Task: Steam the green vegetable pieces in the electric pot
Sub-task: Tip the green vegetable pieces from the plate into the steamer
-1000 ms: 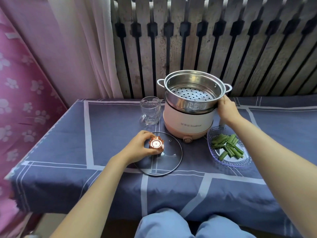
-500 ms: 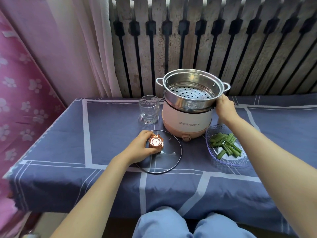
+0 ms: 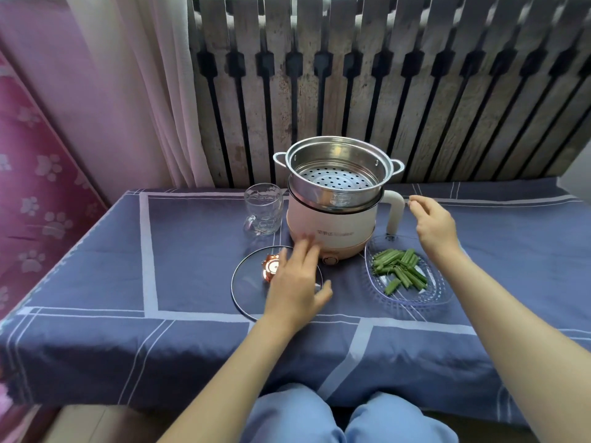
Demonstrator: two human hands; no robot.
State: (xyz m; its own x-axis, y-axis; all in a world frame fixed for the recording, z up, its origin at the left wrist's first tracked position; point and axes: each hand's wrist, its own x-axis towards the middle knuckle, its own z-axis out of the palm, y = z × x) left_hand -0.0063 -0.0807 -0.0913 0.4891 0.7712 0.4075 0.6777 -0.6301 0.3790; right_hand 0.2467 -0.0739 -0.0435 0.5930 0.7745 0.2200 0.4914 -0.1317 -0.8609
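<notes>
Nearest, the left hand (image 3: 295, 282) is seen lifted off the copper knob (image 3: 272, 267) of the glass lid (image 3: 248, 284); half a second ago that knob was gripped. The fingers are now spread open and empty, blurred, hovering over the lid's right half toward the pot's front. The lid is left lying flat on the blue tablecloth (image 3: 192, 251), just in front of the pot.

To the right, the green vegetable pieces (image 3: 399, 270) are piled in the clear plastic tray (image 3: 435, 295), untouched and not yet loaded.

Further back, the right hand (image 3: 433, 225) has been released from the pot's side, where it was held a moment ago. Its fingers are loosely open, nothing gripped, beside the white handle (image 3: 395, 212), now exposed.

The electric pot (image 3: 332, 225) is topped by the steel steamer basket (image 3: 335, 169), perforated floor bare. An empty-looking glass mug (image 3: 263, 209) stands just left of the pot.

Judgement: basket seating and lid parking are taken as finished; both hands are freed, so transfer of the pieces into the basket is likely next, then lid on and dial set.
</notes>
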